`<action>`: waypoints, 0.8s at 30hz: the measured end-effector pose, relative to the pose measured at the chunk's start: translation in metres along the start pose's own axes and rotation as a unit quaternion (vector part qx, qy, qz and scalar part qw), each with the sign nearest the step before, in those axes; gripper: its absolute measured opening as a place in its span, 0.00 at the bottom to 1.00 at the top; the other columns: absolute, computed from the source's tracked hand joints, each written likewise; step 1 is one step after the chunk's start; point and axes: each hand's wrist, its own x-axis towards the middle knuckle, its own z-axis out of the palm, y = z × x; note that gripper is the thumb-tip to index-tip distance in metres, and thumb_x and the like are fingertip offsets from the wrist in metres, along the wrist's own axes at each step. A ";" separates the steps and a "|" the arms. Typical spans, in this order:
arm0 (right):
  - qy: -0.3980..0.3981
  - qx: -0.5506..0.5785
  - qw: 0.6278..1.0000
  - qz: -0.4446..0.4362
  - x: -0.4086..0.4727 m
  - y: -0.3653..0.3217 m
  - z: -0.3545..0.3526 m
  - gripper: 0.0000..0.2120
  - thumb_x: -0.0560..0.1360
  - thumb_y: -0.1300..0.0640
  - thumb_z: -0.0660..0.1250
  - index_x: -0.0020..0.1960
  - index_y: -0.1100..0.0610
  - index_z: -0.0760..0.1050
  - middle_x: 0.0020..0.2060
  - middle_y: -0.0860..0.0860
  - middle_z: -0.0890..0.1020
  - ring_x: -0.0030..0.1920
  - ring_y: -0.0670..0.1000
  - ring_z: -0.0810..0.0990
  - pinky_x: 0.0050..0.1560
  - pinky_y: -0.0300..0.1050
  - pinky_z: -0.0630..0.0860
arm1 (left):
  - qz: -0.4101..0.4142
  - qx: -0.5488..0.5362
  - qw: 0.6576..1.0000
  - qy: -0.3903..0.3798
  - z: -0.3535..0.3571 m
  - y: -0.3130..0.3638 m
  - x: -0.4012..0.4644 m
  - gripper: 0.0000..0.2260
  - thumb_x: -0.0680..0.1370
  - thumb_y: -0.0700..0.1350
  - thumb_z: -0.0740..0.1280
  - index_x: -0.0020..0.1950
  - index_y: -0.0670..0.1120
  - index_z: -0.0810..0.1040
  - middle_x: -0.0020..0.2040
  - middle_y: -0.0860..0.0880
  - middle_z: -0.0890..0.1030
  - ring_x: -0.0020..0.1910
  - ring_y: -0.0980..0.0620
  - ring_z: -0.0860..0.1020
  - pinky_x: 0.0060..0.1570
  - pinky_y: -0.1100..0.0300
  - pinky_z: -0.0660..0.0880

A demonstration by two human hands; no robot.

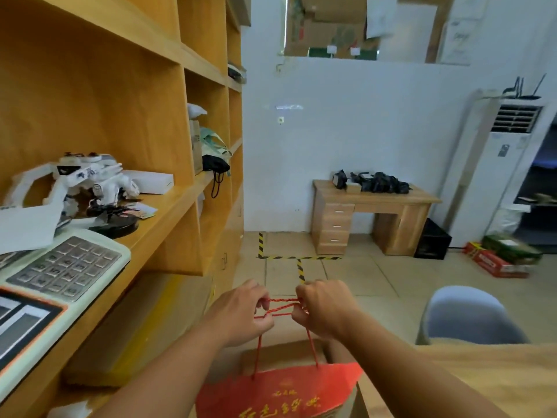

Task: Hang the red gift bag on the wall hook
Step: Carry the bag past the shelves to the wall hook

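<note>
Red gift bag (280, 390) of glossy paper with gold lettering hangs low in front, its two twisted cord handles (281, 306) stretched taut between left hand (241, 312) and right hand (324, 309), both clenched on them.

**One head-worn wide-angle view, facing forward and down**

A single camera sits on the person's head and looks ahead and downward into the room. Both forearms enter from the bottom edge and meet just below the centre of the frame, where the left hand (241, 312) and right hand (324, 309) are close to the lens. The wooden shelf unit (144, 116) fills the left half and stands very near, its lines bowed by the wide lens. The white wall (361, 131) and desk (373, 215) lie far off in the centre right. There is no second view, so no part of the scene is shared between views
</note>
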 end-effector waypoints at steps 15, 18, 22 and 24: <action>0.007 0.014 1.000 -0.011 0.150 0.117 0.057 0.10 0.82 0.51 0.58 0.53 0.55 0.75 0.45 0.52 0.80 0.41 0.53 0.77 0.38 0.48 0.74 | 0.046 0.066 0.997 0.010 0.022 -0.072 0.191 0.04 0.81 0.50 0.65 0.51 0.52 0.78 0.43 0.57 0.71 0.34 0.58 0.70 0.31 0.67 0.64; -0.004 -0.001 1.000 -0.004 0.183 0.135 0.071 0.09 0.83 0.51 0.58 0.53 0.55 0.74 0.43 0.52 0.79 0.40 0.53 0.76 0.36 0.47 0.70 | 0.051 0.058 0.997 0.015 0.026 -0.091 0.229 0.04 0.81 0.50 0.65 0.52 0.52 0.79 0.43 0.58 0.71 0.35 0.59 0.70 0.31 0.67 0.65; -0.015 -0.017 1.000 0.003 0.234 0.159 0.098 0.06 0.82 0.52 0.60 0.53 0.54 0.73 0.43 0.52 0.78 0.39 0.54 0.77 0.37 0.50 0.77 | 0.055 0.048 0.997 0.018 0.033 -0.124 0.282 0.05 0.81 0.50 0.65 0.52 0.52 0.80 0.44 0.56 0.73 0.34 0.60 0.70 0.32 0.66 0.65; -0.021 -0.028 0.999 0.006 0.263 0.172 0.110 0.05 0.81 0.53 0.62 0.54 0.54 0.73 0.43 0.51 0.78 0.38 0.53 0.77 0.37 0.51 0.79 | 0.062 0.042 0.997 0.016 0.036 -0.143 0.312 0.06 0.81 0.50 0.66 0.53 0.52 0.82 0.44 0.56 0.74 0.35 0.59 0.71 0.33 0.67 0.66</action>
